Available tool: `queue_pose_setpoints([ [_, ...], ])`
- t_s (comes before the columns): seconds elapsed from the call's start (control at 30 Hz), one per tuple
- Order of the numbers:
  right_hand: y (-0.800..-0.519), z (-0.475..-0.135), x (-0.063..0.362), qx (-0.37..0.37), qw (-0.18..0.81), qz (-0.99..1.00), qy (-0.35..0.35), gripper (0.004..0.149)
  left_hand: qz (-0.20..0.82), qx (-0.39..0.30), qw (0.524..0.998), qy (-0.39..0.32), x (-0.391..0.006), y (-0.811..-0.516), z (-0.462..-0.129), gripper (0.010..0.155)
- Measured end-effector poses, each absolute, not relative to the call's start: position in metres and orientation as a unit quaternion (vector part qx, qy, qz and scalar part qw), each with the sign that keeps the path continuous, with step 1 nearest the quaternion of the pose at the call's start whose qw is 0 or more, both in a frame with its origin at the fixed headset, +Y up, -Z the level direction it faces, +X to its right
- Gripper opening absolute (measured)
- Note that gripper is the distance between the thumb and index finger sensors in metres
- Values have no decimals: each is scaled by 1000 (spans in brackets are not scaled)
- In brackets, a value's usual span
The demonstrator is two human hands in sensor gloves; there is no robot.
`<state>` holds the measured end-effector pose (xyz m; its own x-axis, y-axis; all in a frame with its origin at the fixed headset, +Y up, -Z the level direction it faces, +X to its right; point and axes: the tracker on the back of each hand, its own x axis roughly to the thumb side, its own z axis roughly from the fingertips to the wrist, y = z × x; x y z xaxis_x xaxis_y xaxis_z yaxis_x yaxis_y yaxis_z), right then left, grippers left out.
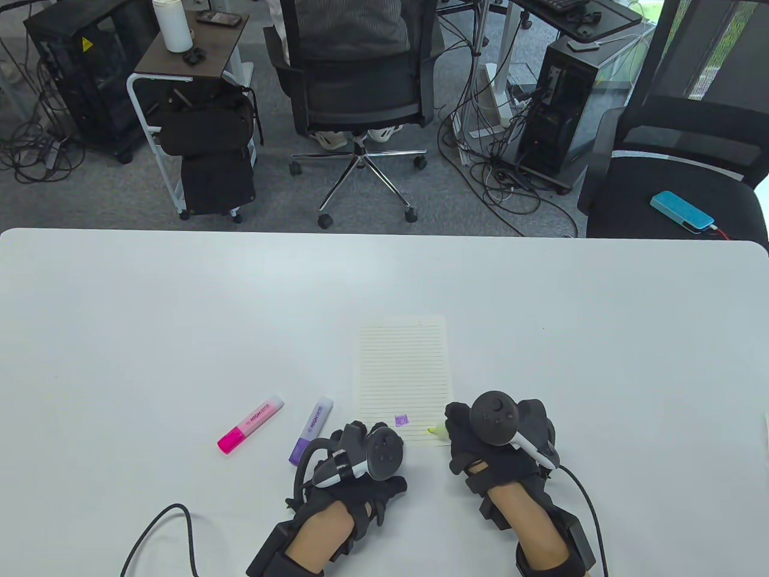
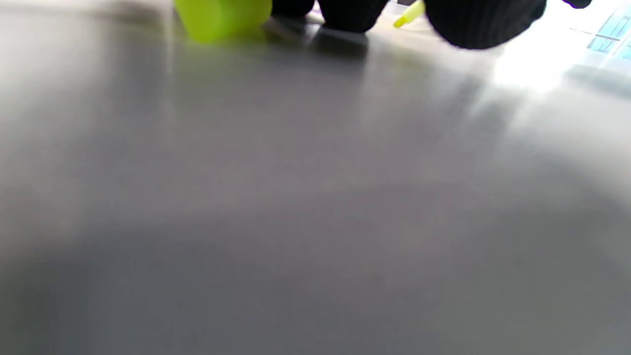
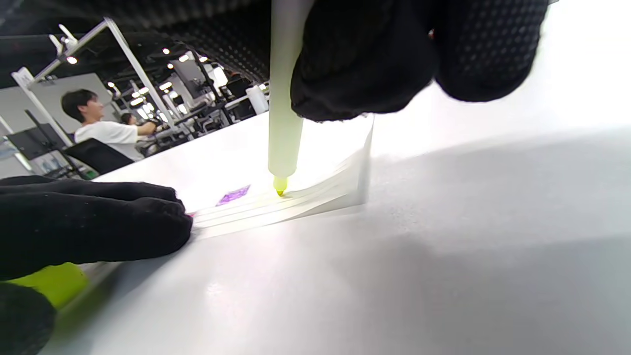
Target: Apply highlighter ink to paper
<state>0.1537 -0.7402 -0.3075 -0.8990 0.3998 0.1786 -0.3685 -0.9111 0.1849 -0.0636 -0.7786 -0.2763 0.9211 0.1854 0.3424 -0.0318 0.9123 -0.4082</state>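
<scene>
Gripping one yellow highlighter [image 3: 284, 98], the right hand [image 1: 498, 442] sets its tip on the near edge of the single lined paper [image 1: 404, 366], right of one purple ink patch [image 1: 401, 420]. The left hand [image 1: 354, 457] rests on the paper's near left corner, fingers curled around one yellow-green cap [image 2: 222, 17]. Two capped highlighters, pink [image 1: 250, 424] and purple [image 1: 311, 430], lie left on the tabletop [image 1: 150, 312].

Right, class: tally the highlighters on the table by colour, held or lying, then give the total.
Pink highlighter: 1
Purple highlighter: 1
Yellow highlighter: 1, in the right hand
Total: 3
</scene>
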Motion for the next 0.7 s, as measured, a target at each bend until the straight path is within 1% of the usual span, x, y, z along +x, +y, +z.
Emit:
queue_pose_setpoints([
  [0.07, -742, -308, 152, 112, 223, 966, 63, 40, 57, -202, 959, -190, -64, -779, -276, 73],
  [0.13, -743, -308, 151, 114, 228, 965, 54, 40, 57, -203, 959, -190, -64, -779, -276, 74],
  [0.27, -749, -311, 148, 107, 208, 970, 66, 40, 57, -203, 959, -190, -64, -779, -276, 74],
  [0.4, -745, -311, 150, 89, 190, 976, 56, 40, 57, -203, 959, -190, -64, -779, -276, 74],
  [0.57, -750, -310, 146, 103, 211, 970, 61, 40, 57, -207, 958, -189, -64, -779, -276, 74],
  [0.7, -749, -311, 147, 89, 206, 972, 63, 40, 58, -208, 958, -190, -64, -779, -276, 74],
])
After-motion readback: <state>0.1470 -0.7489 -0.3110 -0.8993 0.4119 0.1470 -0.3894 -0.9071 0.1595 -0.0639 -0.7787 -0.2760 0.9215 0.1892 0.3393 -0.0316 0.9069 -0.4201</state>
